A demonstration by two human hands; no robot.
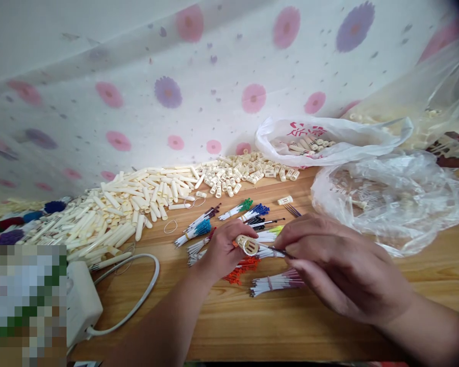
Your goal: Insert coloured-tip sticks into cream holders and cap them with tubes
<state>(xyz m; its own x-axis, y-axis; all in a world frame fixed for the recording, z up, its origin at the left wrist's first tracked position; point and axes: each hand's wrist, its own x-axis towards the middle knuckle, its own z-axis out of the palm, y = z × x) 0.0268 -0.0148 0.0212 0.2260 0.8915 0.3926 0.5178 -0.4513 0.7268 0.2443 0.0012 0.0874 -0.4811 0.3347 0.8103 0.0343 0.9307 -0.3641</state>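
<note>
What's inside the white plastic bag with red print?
Cream-coloured tubes show in the opening of the white bag; whatever lies beneath them is hidden.

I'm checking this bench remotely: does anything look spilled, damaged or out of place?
No damage or spill stands out. Slightly odd: a loose band lies left of the tied bundles, circling nothing, and one slotted piece sits apart from the slotted heap.

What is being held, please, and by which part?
Left hand: cream slotted piece, by its sides. Right hand: thin dark stick, near one end.
</note>
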